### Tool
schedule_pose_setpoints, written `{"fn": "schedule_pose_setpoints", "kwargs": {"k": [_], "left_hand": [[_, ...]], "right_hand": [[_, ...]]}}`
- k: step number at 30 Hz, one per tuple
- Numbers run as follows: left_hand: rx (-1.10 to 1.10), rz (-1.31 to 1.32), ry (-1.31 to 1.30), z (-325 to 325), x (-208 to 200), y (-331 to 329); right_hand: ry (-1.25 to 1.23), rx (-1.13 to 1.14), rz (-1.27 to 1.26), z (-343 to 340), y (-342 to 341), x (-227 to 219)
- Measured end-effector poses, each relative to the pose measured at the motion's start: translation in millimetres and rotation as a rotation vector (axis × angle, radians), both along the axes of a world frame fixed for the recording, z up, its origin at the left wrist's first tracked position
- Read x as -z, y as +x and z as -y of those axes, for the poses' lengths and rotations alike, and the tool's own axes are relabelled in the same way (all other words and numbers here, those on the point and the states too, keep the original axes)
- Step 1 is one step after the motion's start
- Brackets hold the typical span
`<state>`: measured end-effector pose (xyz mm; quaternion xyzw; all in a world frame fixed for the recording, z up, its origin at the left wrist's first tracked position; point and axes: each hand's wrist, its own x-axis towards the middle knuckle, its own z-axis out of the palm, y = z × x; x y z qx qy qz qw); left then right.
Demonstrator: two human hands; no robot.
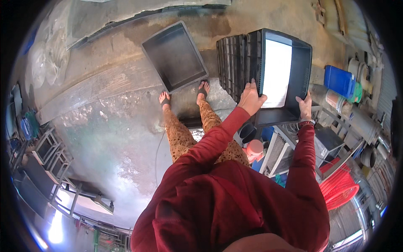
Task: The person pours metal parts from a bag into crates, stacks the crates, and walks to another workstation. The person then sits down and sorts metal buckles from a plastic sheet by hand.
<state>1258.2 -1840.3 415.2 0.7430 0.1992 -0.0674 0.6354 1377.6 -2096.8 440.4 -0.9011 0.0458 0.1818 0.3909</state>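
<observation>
A black plastic crate (300, 63) stands at the top of a stack of dark ribbed crates (236, 61), front right of me. Inside it lies a flat, bright white rectangle (277, 69), too overexposed to tell what it is. My left hand (251, 98) is closed on the crate's near left edge, with its thumb over the rim. At the near right corner, my right hand (305, 106) grips the rim, fingers on the outside wall. A second shallow black crate (176, 56) lies on the floor by my feet, with nothing visible in it.
To the right stand a blue plastic container (339, 81), a metal rack (282, 153) and a red plastic basket (342, 187). A pink container (254, 149) sits close by my legs. Metal frames (52, 155) line the left side. Clear plastic sheeting (50, 59) lies far left.
</observation>
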Motion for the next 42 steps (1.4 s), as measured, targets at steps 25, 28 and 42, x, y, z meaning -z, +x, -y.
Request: {"fn": "schedule_pose_setpoints", "kwargs": {"k": [25,28,42], "left_hand": [[0.003,0.004,0.018,5.5,12.9,-14.8],[0.049,-0.09,-0.074,-5.7,13.3,-13.4],[-0.372,-0.872,0.357,-286.7,328.3,-136.3]], "right_hand": [[-0.193,-0.177,0.154,13.6,10.8,31.7],[-0.377,-0.174,0.139,11.4,7.4,28.9],[0.089,-0.311,0.61,-213.3,-115.3,-90.1]]}}
